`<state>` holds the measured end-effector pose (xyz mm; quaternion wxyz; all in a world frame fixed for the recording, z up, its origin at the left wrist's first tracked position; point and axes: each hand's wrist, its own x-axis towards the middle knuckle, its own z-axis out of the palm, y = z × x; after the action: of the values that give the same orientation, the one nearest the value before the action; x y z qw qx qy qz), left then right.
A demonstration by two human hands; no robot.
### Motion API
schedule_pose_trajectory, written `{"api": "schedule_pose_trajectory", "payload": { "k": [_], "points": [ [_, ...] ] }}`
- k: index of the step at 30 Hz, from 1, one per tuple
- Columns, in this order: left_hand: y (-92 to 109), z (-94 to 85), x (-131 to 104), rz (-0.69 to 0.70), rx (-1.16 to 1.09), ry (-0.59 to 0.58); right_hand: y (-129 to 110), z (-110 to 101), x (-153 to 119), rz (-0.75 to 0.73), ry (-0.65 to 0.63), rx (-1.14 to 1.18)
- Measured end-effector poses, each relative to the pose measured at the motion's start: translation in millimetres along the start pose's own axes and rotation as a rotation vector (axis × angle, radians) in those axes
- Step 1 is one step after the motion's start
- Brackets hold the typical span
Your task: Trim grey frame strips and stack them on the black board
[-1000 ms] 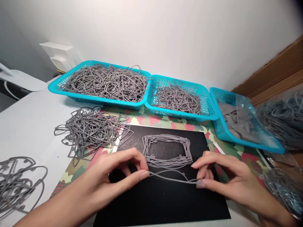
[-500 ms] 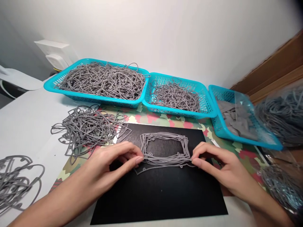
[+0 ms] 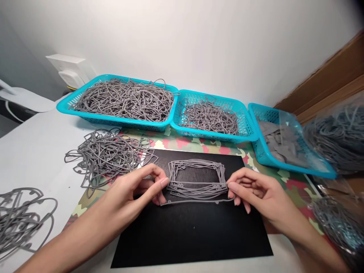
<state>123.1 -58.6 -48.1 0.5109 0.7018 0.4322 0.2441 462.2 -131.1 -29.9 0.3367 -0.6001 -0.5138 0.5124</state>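
A thin grey gasket (image 3: pixel 193 201) with small holed tabs is stretched between my two hands. Its near side runs apart from a loose rectangular stack of similar gaskets (image 3: pixel 197 163) lying on a black sheet (image 3: pixel 193 239). At the left end, my left hand (image 3: pixel 148 185) is closed on the gasket, thumb and fingertips beside the stack's left corner. My right hand (image 3: pixel 253 189) pinches the other end between thumb and index finger, the remaining fingers curled below. Where the gasket's far side passes over the stack, its outline is hard to separate from the others.
Blue baskets hold tangled grey gaskets: one large (image 3: pixel 113 120), one smaller (image 3: pixel 213 137). A third basket (image 3: pixel 298 170) holds flat grey pieces. Left of the sheet lies a loose gasket heap (image 3: pixel 110 155); another pile (image 3: pixel 22 220) is nearer. Plastic bags (image 3: pixel 338 136) stand at right.
Both hands have shifted slightly, with the fingers spreading the gasket wider. Its near side is now straighter and separated from the stack. The view has tilted a little.
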Motion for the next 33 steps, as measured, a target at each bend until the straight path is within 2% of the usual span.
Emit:
{"api": "schedule_pose_trajectory", "payload": {
  "k": [6, 12, 15, 18, 23, 27, 33],
  "points": [
    [3.5, 5.2, 2.8, -0.006, -0.025, 0.038, 5.9, 14.4, -0.5, -0.122, 0.170, -0.056],
    [5.6, 9.5, 5.7, 0.046, -0.042, 0.109, 8.3, 32.0, 1.4, -0.364, 0.433, -0.140],
    [1.7, 14.1, 9.1, 0.087, 0.041, 0.172, 12.6, 34.2, 7.4, -0.389, 0.462, -0.175],
    [2.5, 19.2, 13.6, 0.115, 0.105, 0.218, 16.6, 32.4, 13.4, -0.315, 0.411, -0.063],
    [11.2, 20.0, 13.1, 0.078, 0.026, 0.137, 13.3, 25.3, 12.1, -0.144, 0.204, 0.158],
    [13.8, 16.6, 8.3, -0.032, -0.032, 0.064, 8.2, 17.9, 6.7, -0.032, 0.072, 0.159],
    [7.7, 12.0, 6.5, -0.132, -0.120, -0.026, 8.3, 9.5, 2.6, -0.011, 0.032, 0.035]
  ]
}}
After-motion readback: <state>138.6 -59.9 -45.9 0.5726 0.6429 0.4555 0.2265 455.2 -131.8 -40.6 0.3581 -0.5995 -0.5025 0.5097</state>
